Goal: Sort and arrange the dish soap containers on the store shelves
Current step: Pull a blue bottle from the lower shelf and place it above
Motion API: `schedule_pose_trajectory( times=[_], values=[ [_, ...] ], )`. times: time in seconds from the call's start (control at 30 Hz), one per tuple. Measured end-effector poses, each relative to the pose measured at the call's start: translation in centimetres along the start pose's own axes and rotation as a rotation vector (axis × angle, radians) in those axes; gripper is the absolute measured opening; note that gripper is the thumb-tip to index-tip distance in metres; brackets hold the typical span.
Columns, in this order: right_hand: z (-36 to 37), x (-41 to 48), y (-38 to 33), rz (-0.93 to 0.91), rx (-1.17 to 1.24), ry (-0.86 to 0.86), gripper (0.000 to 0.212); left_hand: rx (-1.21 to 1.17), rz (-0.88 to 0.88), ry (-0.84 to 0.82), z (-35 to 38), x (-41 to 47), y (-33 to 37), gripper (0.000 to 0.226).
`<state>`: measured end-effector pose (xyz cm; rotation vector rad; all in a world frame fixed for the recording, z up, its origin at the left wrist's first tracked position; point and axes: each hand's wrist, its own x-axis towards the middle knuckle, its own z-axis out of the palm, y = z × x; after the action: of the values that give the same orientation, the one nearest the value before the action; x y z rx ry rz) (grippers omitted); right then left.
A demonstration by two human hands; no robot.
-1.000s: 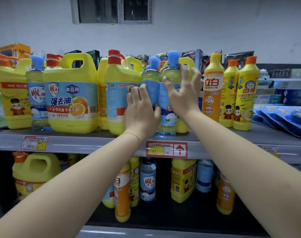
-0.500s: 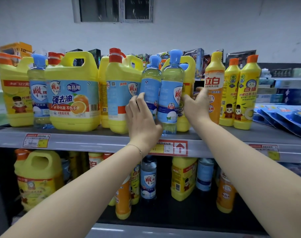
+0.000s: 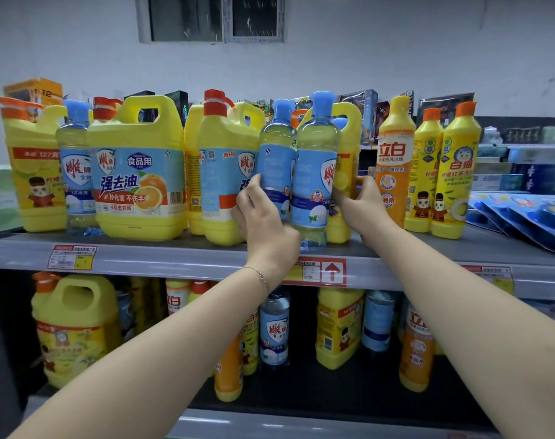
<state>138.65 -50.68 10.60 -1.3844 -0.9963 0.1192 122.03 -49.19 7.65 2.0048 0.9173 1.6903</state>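
Note:
Two clear dish soap bottles with blue caps and blue labels stand side by side at the front of the upper shelf [image 3: 174, 251]. My left hand [image 3: 263, 217] is wrapped around the lower part of the left clear bottle [image 3: 276, 147]. The right clear bottle [image 3: 317, 153] touches it. My right hand [image 3: 361, 201] reaches in just right of that bottle and grips the edge of the yellow jug [image 3: 349, 147] behind it. Its thumb lies between the jug and the right clear bottle.
Big yellow jugs [image 3: 139, 172] and another clear bottle [image 3: 78, 172] fill the shelf's left. An orange bottle [image 3: 393, 160] and two yellow bottles [image 3: 456, 172] stand right of my right hand. Blue packets [image 3: 529, 217] lie far right. The lower shelf holds mixed jugs and bottles [image 3: 274, 331].
My right hand left the front of the right clear bottle and went around its right side to the jug behind. My left hand stayed on the left bottle.

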Motion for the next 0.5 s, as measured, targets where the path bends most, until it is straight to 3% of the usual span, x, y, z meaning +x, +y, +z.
schedule_pose_trajectory(
  times=[0.3, 0.5],
  values=[
    [-1.5, -1.3, -0.2, -0.083, -0.060, 0.180, 0.054, -0.132, -0.003, 0.035, 0.9, -0.3, -0.4, 0.070],
    [-2.2, -0.7, -1.0, -0.047, -0.099, 0.076, 0.055, 0.013, 0.029, 0.012, 0.2, -0.4, -1.0, 0.073]
  ],
)
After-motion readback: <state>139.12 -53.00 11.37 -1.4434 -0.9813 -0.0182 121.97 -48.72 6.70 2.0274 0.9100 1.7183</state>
